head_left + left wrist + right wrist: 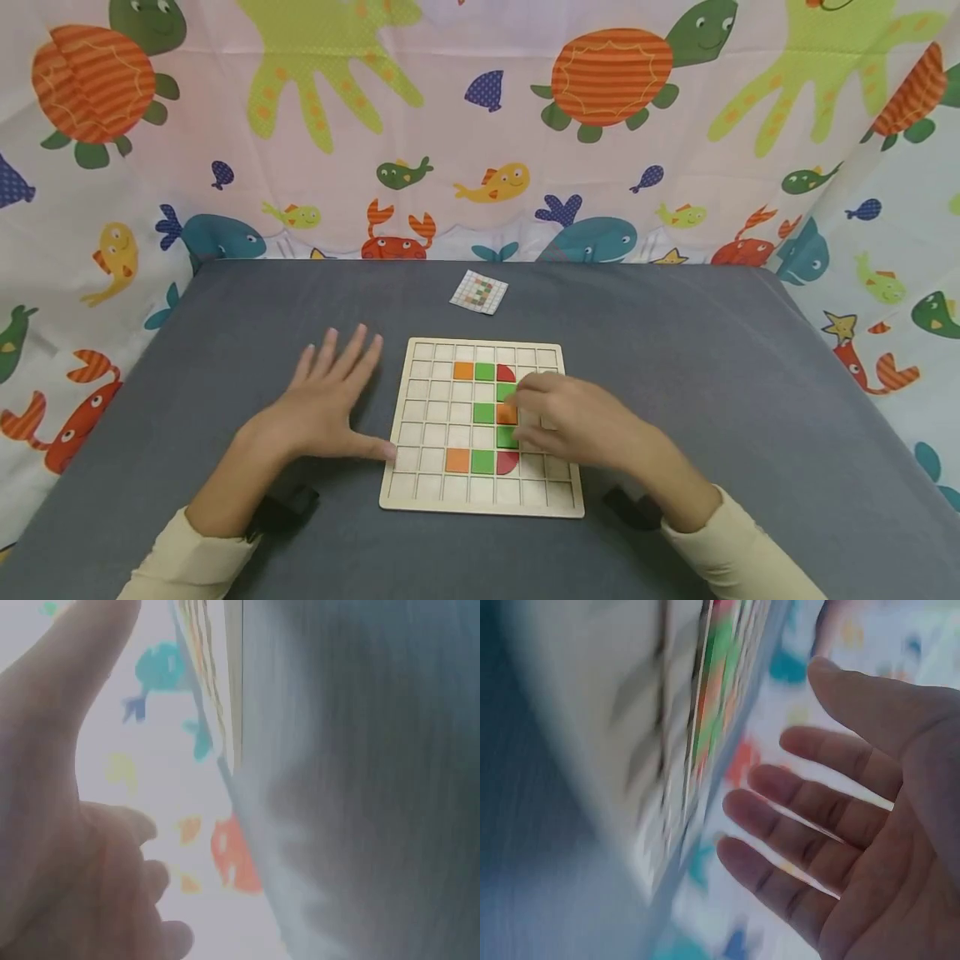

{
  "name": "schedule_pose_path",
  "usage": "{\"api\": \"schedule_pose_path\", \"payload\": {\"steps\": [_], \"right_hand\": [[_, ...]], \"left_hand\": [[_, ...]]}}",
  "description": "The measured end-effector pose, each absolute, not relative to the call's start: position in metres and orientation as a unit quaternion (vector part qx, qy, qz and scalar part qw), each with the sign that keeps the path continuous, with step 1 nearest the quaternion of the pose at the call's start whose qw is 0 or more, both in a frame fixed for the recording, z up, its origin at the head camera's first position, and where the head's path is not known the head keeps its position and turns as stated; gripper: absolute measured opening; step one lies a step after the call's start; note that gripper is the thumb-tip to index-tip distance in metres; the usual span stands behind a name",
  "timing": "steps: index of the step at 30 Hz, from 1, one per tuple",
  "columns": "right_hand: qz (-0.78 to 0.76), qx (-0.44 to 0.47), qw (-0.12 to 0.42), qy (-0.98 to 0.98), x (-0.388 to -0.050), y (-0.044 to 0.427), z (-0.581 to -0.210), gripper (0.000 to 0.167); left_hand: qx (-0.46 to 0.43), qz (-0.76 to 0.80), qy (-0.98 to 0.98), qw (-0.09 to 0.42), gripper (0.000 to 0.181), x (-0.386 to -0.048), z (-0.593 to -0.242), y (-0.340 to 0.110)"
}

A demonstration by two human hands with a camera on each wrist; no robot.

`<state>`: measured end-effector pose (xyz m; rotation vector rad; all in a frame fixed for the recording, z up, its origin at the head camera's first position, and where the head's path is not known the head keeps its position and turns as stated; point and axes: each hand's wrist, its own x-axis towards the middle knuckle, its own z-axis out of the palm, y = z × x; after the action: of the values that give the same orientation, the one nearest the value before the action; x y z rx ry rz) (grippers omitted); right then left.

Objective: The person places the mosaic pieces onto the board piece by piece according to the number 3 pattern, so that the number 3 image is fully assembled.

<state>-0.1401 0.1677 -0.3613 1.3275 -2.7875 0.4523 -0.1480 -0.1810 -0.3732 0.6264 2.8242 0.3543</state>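
Note:
A pale wooden grid board (431, 434) lies on the table, with several coloured tiles in its cells. Orange tiles (457, 460), green tiles (482, 462) and rounded red tiles (507, 462) form a shape like a 3. The left hand (318, 408) spreads its fingers left of the board, its thumb tip at the board's left edge. Over the board's right half, the right hand (581, 421) hovers beside the orange middle tile (506, 414). In the right wrist view, that hand's fingers (795, 832) are loosely bent with nothing in them.
Behind the board lies a small card (478, 292) printed with a similar coloured grid pattern. Dark grey cloth (720, 375) covers the table. A curtain (465, 100) with sea animals hangs at the back and sides. Each wrist wears a black device (283, 507).

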Motion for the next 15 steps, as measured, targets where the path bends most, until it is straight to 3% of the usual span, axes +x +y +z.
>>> {"api": "schedule_pose_path", "payload": {"steps": [3,7,15], "right_hand": [[0.134,0.328,0.011,-0.935,-0.145,0.201,-0.351,0.058],[0.117,0.215,-0.038,-0.969,-0.147,0.23,-0.338,0.088],[0.106,0.174,-0.064,-0.977,-0.146,0.238,-0.333,0.095]], "left_hand": [[0.16,0.102,0.979,0.072,0.148,-0.151,-0.362,-0.199],[0.139,0.099,0.983,0.062,0.149,-0.152,-0.352,-0.215],[0.151,0.098,0.981,0.079,0.152,-0.151,-0.347,-0.213]]}}
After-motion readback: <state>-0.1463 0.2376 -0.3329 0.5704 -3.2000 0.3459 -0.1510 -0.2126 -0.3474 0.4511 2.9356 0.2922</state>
